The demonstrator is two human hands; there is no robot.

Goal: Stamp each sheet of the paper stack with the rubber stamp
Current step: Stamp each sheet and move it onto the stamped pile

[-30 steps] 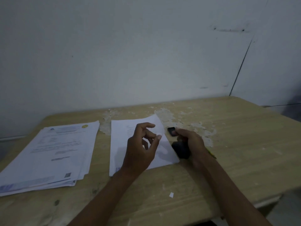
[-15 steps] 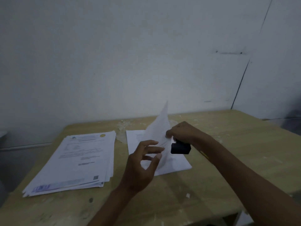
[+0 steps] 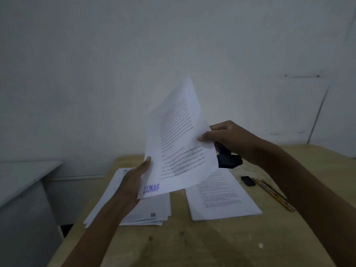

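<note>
- One paper stack [image 3: 154,211] lying at left on the wooden surface [image 3: 212,243].
- Left hand [image 3: 133,182] gripping lower edge of one raised sheet [image 3: 179,143] stamped "LUNAS".
- One further sheet [image 3: 223,197] flat beneath.
- Right hand [image 3: 229,139] pinching the sheet's right edge, remaining fingers clasping one rubber stamp [image 3: 229,159].
- One small black object [image 3: 248,180], two pencils [image 3: 273,194] at right.

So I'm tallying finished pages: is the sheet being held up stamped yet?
Stamped. The lifted sheet bears a purple "LUNAS" mark at its lower corner, beside the left hand.
</note>
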